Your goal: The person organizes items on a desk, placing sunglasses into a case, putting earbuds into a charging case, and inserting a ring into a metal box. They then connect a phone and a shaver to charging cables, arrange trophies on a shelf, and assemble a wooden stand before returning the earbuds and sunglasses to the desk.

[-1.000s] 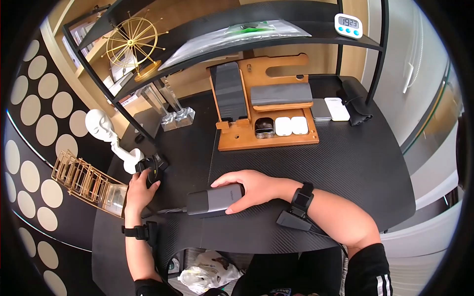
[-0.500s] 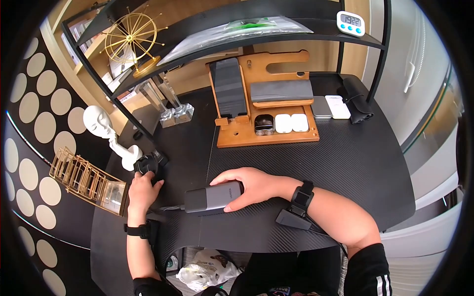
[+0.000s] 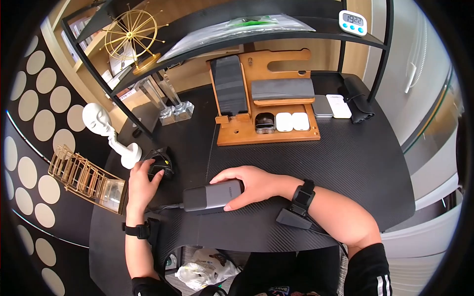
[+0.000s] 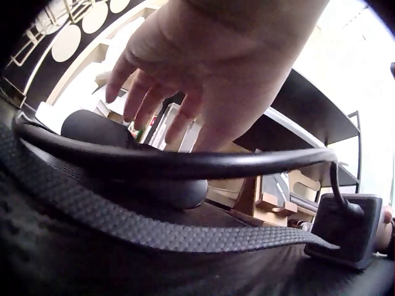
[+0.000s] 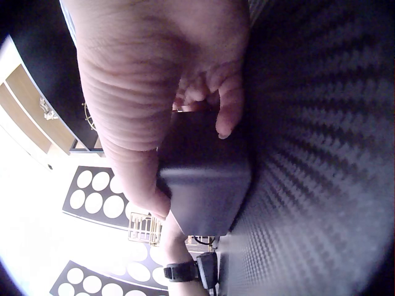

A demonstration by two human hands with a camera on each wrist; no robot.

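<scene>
Shifted slightly rightward, a black device with a yellow mark [image 3: 167, 158] sits left of centre at the left hand [image 3: 142, 184], whose grip cannot be told, while the right hand [image 3: 252, 187] grips a grey-and-black rectangular box [image 3: 210, 197] below centre.

Black desk [image 3: 355, 167] and black shelf [image 3: 323, 32], set out around a brown wooden stand [image 3: 269, 138].
In front of the stand, a little leftward, a two-tone grey rectangular box [image 3: 212, 196] lies on the textured desktop; farther left sits a black device [image 3: 165, 160] with a yellow mark, near a white head-and-neck bust [image 3: 131, 154]. Left of the stand are clear crystal pieces [image 3: 177, 113]; to its right lie a flat grey slab [image 3: 322, 106], a white rounded rectangle [image 3: 338, 106] and a black folded pouch [image 3: 359, 101]. The shelf — above the stand — carries a golden spoked-wheel ornament [image 3: 129, 35] leftward, a clear plastic bag [image 3: 217, 35] overhead and a white digital timer [image 3: 352, 23] rightward.
</scene>
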